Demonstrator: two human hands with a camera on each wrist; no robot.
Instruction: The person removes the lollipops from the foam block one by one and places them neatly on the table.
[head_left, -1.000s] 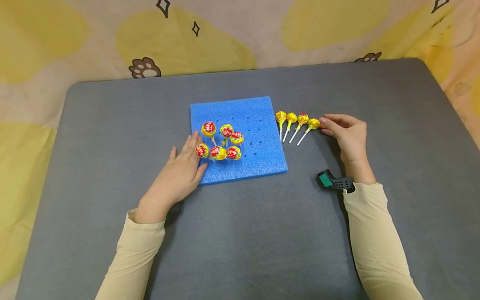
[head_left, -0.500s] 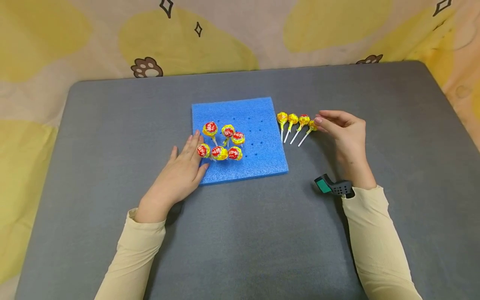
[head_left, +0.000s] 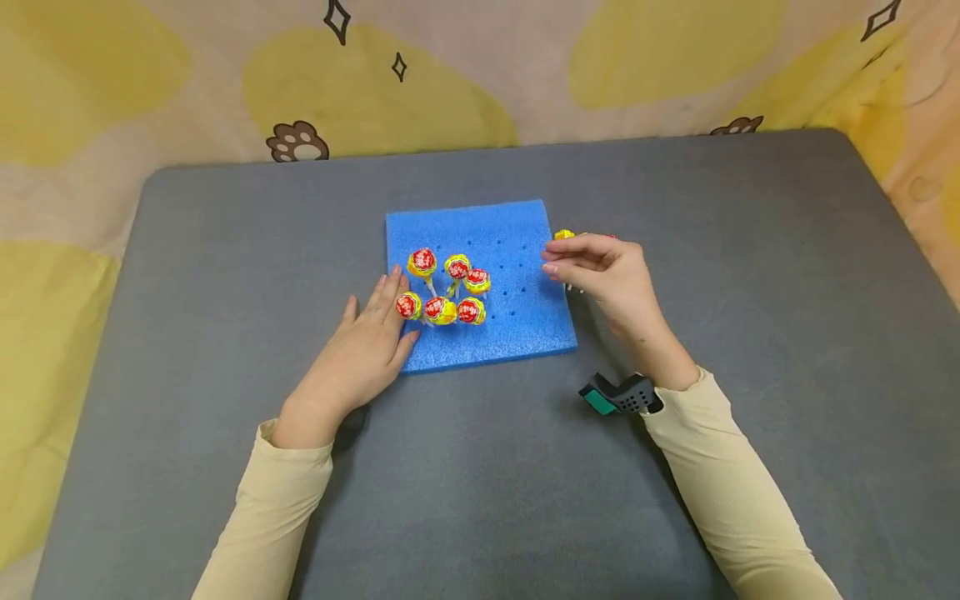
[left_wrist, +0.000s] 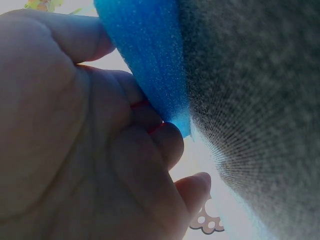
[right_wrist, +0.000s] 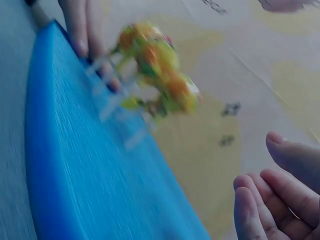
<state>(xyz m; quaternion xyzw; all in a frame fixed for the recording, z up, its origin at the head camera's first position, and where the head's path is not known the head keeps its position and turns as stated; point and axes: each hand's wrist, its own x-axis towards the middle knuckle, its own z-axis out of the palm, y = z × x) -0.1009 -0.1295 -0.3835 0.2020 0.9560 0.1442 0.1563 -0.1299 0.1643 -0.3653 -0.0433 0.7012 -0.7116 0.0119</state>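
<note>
A blue foam board (head_left: 525, 329) dotted with small holes lies on the table. Several lollipops (head_left: 440, 311) in yellow and red wrappers stand with their sticks in its left part. My left hand (head_left: 360, 354) rests with straight fingers along the board's left edge; the left wrist view shows its fingers against the foam side (left_wrist: 155, 60). Over the right edge hovers my right hand (head_left: 618, 287), thumb and fingers apart and nothing between them in the right wrist view. Loose lollipops (head_left: 564, 235) lie right of the board, mostly hidden behind that hand.
The grey table (head_left: 480, 483) reaches back to a yellow and pink patterned cloth (head_left: 450, 83). A black and green wrist device (head_left: 618, 394) juts from the right sleeve, low over the table.
My right hand has left the rightmost loose lollipop and moved left to the board's right edge, now covering most of the loose lollipops. My left hand has stayed in place.
</note>
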